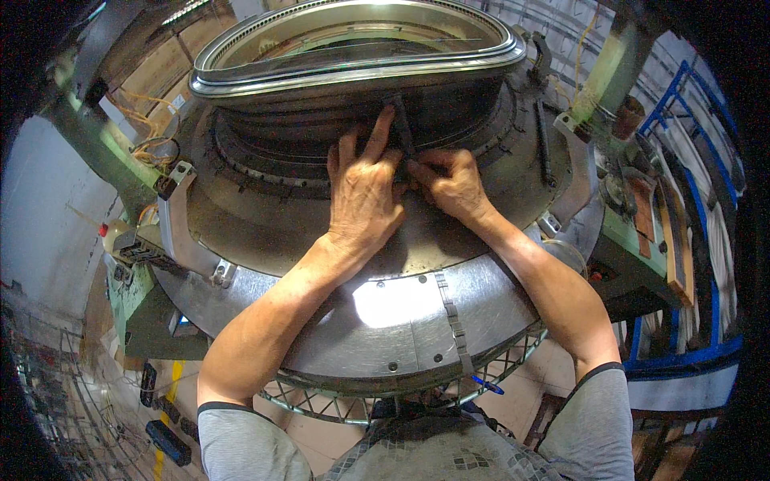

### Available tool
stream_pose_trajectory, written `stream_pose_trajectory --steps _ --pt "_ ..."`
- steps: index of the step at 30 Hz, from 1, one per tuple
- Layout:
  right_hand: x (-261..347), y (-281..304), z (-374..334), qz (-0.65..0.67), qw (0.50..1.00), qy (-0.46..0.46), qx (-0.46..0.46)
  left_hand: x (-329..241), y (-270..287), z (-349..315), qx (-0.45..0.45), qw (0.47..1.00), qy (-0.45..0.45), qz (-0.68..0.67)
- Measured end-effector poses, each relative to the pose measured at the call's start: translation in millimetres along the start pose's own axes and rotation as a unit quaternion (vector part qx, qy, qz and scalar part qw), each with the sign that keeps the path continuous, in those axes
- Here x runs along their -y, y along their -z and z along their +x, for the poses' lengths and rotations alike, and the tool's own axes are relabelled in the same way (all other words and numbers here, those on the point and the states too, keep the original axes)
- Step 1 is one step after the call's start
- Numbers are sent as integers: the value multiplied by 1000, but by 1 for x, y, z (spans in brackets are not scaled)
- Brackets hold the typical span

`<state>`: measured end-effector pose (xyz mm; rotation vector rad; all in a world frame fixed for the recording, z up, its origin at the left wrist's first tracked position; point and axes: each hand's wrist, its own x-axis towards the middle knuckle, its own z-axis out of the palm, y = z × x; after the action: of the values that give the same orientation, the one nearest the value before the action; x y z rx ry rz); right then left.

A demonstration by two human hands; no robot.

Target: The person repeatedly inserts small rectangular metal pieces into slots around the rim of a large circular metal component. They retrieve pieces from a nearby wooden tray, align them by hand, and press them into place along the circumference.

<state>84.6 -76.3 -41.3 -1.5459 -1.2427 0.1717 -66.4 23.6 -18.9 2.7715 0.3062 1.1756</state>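
A large round machine with a dark central cylinder (289,120) stands in front of me, topped by a shiny metal ring (353,78). A narrow dark flat strip (403,128) stands against the near side of the cylinder, slightly tilted. My left hand (361,192) has its fingers apart, the index finger stretched up and touching the strip near its top. Just to the right, my right hand (453,184) is closed, thumb and fingers pinched at the strip's lower end. My fingers hide that lower end. Both forearms reach over the wide metal rim (385,321).
A dark rod-shaped handle (544,144) lies on the machine's right side. Green frame posts (613,64) rise on both sides, with yellow cables (148,144) at left. A blue rack (714,349) stands at right. A blue pen-like item (488,386) sticks out below the rim.
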Motion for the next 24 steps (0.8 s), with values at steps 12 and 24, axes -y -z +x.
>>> stream_pose_trajectory --steps 12,24 --pt "-2 -1 0 5 1000 7 3 0 6 2 34 999 -2 13" --pt "-3 -3 1 0 1000 2 -7 1 4 2 32 999 -3 27"
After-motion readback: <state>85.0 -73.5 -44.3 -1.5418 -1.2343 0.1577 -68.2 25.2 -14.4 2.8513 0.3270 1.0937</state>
